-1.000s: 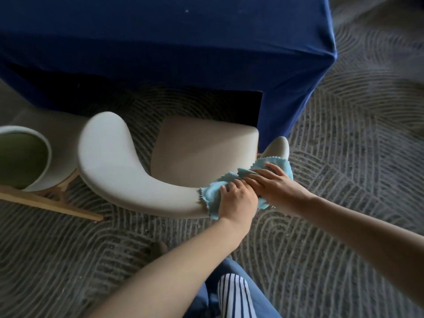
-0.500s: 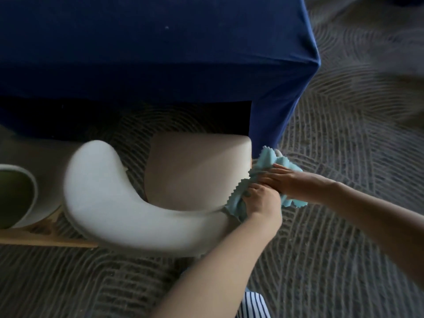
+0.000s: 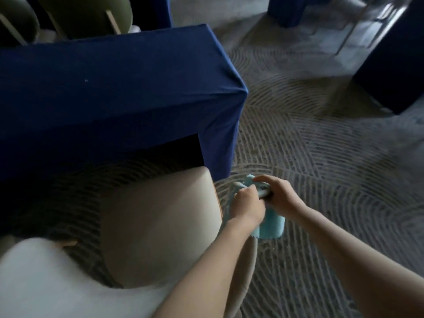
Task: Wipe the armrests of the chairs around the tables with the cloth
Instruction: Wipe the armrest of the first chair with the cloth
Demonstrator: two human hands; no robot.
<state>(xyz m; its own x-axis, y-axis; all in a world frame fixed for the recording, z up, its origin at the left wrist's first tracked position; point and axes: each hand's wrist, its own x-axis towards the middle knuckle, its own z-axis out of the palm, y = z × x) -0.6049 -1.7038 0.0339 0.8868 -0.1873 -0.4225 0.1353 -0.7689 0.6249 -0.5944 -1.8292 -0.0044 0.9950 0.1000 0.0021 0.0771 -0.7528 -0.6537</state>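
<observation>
One cream chair [image 3: 158, 228], one light-blue cloth [image 3: 271, 226], two hands, three blue-draped tables, two green chairs upper left.

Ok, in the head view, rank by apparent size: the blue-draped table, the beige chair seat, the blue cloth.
1. Blue-draped table, largest by far.
2. Beige chair seat.
3. Blue cloth, smallest, though both hands cover much of it, so its full size is unclear.

Patterned grey carpet [image 3: 321, 180] fills the right; a blue-draped table [image 3: 110, 92] upper left; green chairs [image 3: 87, 14] behind it.
</observation>
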